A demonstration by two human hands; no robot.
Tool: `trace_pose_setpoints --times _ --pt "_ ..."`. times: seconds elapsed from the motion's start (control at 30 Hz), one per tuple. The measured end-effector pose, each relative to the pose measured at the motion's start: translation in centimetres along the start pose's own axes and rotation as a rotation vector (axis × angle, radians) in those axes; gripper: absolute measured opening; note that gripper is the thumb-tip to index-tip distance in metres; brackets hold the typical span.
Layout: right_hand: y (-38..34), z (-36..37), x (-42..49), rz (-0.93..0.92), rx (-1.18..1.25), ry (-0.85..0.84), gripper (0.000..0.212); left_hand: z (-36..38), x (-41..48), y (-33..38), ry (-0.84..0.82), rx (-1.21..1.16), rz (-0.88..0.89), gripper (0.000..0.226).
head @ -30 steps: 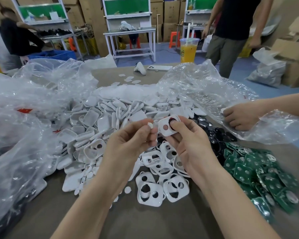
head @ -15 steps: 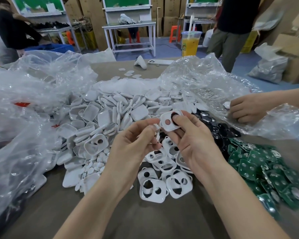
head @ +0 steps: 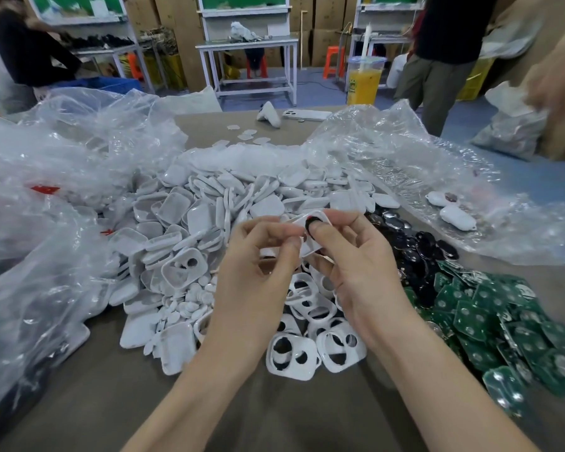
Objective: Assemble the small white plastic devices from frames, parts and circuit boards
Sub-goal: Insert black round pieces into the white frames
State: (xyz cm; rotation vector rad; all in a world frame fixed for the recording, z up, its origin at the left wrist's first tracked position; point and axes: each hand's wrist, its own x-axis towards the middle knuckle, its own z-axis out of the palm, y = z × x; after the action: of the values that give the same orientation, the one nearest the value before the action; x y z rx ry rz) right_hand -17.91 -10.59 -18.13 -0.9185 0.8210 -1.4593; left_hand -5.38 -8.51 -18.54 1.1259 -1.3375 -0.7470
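- The white frame (head: 320,217) is held up between both hands, above the middle of the surface (head: 274,412) and right over the heap of loose frames (head: 307,347), so nothing gets dropped far, presumably.
- The left hand (head: 258,265) is clamped on the frame's left edge, with its fingers (head: 287,246) pinched tight. It looks like it's there purely to steady things.
- The right hand (head: 359,265) is wrapped round the other side. The thumb (head: 320,230) is pressed flat onto a black round part (head: 308,227) sitting in the frame's big hole, with the other fingers curled behind as backing. Judging by that, the part is being pushed home.
- Whether it's fully seated can't be told, since the thumb covers most of it.
- The frame itself: thin white plastic with rounded corners, tilted away from the camera and a bit blurred.
- Stock is kept within easy reach: white shells (head: 193,216) are piled left of the middle, black round parts (head: 418,239) are just right of the hands, and green circuit boards (head: 490,318) are spread toward the right edge.
- A couple of closed-up white devices (head: 455,218) are parked on the clear plastic bag (head: 405,158) at the right.
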Motion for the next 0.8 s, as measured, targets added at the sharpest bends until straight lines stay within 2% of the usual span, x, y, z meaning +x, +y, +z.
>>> trace_pose_setpoints --times 0.27,0.5,0.63,0.8 --pt "0.5 0.1 -0.1 0.022 0.006 -0.037 0.022 0.0 0.2 -0.5 0.034 0.053 0.041 0.023" --pt "0.2 0.0 -0.2 0.023 -0.018 -0.051 0.014 -0.7 0.6 0.1 -0.039 -0.118 -0.096 0.025" --pt "0.2 0.2 -0.3 0.024 0.016 -0.087 0.019 -1.1 0.7 0.3 -0.075 -0.123 -0.104 0.025" --pt "0.4 0.4 -0.3 -0.023 -0.074 -0.089 0.018 -0.6 0.4 0.3 0.035 -0.022 -0.066 0.018"
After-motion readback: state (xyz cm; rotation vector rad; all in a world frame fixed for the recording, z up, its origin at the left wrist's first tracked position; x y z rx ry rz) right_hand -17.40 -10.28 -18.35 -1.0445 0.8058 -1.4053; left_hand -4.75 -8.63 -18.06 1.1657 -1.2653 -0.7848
